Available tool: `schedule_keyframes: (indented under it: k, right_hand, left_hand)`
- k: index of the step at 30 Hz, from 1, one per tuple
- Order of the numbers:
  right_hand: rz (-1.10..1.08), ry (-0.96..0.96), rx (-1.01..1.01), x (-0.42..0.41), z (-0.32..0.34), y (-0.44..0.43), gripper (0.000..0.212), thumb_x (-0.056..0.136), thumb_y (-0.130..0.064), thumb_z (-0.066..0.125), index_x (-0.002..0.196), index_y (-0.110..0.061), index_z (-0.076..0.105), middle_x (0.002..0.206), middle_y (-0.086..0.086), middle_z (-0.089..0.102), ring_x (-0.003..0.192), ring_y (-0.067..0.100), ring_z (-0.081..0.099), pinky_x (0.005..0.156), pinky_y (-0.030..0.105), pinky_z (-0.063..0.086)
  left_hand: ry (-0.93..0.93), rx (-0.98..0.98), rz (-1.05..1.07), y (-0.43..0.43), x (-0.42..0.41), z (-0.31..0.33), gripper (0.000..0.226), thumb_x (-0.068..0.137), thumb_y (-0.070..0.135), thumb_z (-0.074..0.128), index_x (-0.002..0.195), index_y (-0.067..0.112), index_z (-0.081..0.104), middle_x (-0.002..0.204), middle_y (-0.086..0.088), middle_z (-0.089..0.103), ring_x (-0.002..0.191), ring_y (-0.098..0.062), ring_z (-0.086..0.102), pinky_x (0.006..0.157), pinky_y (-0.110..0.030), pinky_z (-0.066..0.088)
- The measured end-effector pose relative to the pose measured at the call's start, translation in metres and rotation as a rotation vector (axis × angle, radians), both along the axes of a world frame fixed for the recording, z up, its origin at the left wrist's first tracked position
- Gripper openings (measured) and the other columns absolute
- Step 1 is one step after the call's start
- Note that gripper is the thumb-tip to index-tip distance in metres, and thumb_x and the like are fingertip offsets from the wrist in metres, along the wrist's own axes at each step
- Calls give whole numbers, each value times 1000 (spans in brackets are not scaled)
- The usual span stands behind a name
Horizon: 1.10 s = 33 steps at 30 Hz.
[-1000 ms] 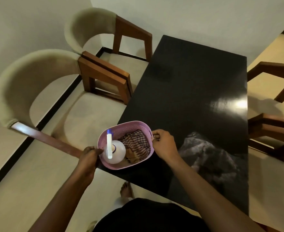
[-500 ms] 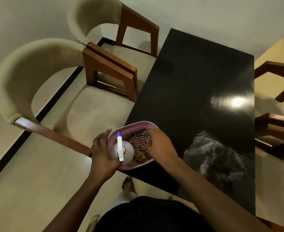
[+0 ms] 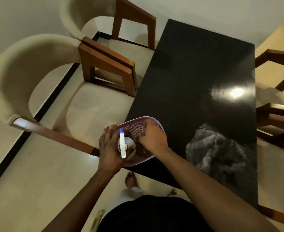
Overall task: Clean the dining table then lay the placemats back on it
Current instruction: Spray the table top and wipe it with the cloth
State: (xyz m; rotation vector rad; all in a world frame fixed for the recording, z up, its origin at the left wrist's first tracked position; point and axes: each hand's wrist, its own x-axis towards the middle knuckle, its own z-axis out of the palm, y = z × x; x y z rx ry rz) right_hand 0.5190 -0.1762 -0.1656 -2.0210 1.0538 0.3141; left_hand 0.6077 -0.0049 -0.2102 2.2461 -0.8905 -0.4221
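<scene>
Basket (image 3: 133,120) at table (image 3: 196,72) 7 o'clock corner; we see left hand (image 3: 110,146) gripping spray bottle (image 3: 122,144), right hand (image 3: 153,136) clutching checked cloth (image 3: 137,131).

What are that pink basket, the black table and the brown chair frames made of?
Pink oval basket: probably moulded plastic, matte, judging by its perforated mesh wall. Black rectangular table: likely lacquered wood, glossy; faint grain shows around the light reflection. Brown chair frames: solid-looking wood, satin finish, with squared beams.
</scene>
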Motion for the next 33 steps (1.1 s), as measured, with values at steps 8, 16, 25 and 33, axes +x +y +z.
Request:
schedule_keyframes:
  k: [8, 16, 25, 33]
  right_hand:
    - [-107, -391, -5, -45, 63, -43, 59, 98, -28, 66, 140, -48, 31, 92, -1, 71, 80, 11, 71, 76, 38, 58]
    - [-429, -649, 407, -149, 81, -113, 40, 104, -2, 48, 123, -29, 71, 126, -11, 71, 114, 6, 70, 95, 31, 55]
    - [-112, -52, -385, -323, 59, -213, 60, 85, -22, 77, 141, -28, 58, 129, -5, 60, 119, 14, 58, 102, 29, 43]
    - [-90, 316, -803, -399, 22, -306, 41, 90, -61, 64, 117, -31, 68, 125, 6, 46, 120, 31, 45, 100, 51, 43]
  left_hand:
    - [-19, -249, -34, -36, -28, 42, 61, 95, 30, 68, 150, 11, 49, 159, -6, 44, 155, -26, 33, 123, -54, 37]
    - [-33, -381, -61, -105, -81, 115, 38, 102, 31, 65, 133, 11, 57, 122, -4, 67, 108, -13, 67, 96, -23, 56]
    - [234, -334, -329, -192, -206, 114, 6, 103, 24, 65, 98, 22, 67, 84, 4, 67, 76, -21, 68, 68, -39, 58]
    - [372, 108, -470, -209, -308, 43, 37, 97, 57, 61, 79, 24, 66, 70, 2, 68, 64, -15, 65, 66, -50, 55]
